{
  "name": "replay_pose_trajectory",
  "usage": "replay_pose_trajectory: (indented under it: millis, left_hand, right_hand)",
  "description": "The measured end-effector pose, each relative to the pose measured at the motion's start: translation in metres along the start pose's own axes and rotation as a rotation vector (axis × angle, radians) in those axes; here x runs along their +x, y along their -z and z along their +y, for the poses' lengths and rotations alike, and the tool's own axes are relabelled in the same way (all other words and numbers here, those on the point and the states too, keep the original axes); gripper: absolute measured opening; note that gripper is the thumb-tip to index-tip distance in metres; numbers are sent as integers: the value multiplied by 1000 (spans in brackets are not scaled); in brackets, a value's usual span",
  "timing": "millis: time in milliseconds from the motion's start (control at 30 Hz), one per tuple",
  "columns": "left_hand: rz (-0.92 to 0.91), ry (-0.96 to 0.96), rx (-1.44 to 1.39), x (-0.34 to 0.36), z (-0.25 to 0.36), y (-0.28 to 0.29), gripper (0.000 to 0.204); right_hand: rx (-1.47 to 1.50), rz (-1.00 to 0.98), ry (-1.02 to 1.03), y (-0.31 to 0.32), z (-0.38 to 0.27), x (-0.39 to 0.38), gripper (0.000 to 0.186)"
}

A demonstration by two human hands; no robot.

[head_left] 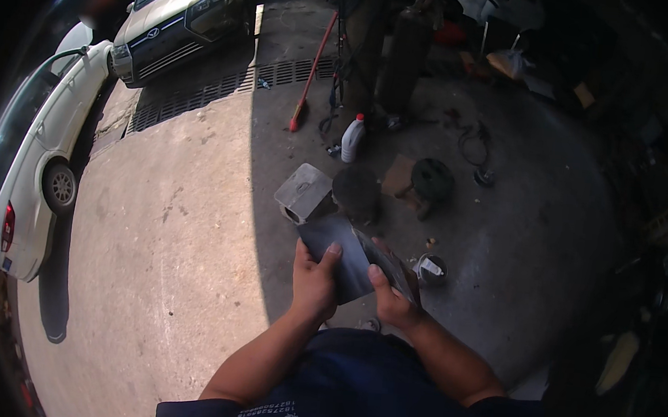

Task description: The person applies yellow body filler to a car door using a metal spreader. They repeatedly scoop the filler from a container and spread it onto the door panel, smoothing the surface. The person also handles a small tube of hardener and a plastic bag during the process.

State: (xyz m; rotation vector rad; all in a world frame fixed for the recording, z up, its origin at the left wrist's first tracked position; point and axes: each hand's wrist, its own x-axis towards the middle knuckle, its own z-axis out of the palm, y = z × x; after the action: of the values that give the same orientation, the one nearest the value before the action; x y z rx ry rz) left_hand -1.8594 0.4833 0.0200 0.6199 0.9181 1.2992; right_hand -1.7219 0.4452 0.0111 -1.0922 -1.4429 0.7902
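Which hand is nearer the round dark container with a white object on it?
Right. The right hand appears just left of and below the round dark container in the picture; the left hand is farther left, across the dark grey flat piece both hold.

The concrete floor [163, 257] was sunlit on the left and shaded on the right, with a slotted drain grating [192, 102] set across it. In the shade a grey box [308, 186] sat just beside a dark round object [355, 194]; near them stood a red-capped plastic jug [349, 143] and a green round-topped stool [432, 179]. A white car [81, 107] stood at the far left.
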Motion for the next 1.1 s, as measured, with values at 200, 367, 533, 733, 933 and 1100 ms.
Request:
replay_pose_trajectory:
  millis: [200, 367, 533, 733, 933, 1100]
  left_hand:
    - [13, -58, -64, 0, 12, -3, 35]
    - [1, -26, -41, 0, 10, -7, 36]
    - [-18, -36, -48, 3, 15, -8, 36]
    - [-25, -50, 11, 4, 7, -5, 37]
    - [21, -55, -114, 18, 24, -1, 36]
    - [-59, -162, 44, 6, 14, -5, 34]
  right_hand:
    - [-15, -11, 78, 6, -6, 11, 35]
    - [-35, -15, 64, 3, -4, 9, 35]
    - [-18, -51, 93, 11, 3, 17, 38]
    - [53, -33, -180, 2, -10, 14, 35]
    - [-91, -48, 134, 9, 5, 14, 38]
    - [19, -104, 22, 3, -7, 19, 39]
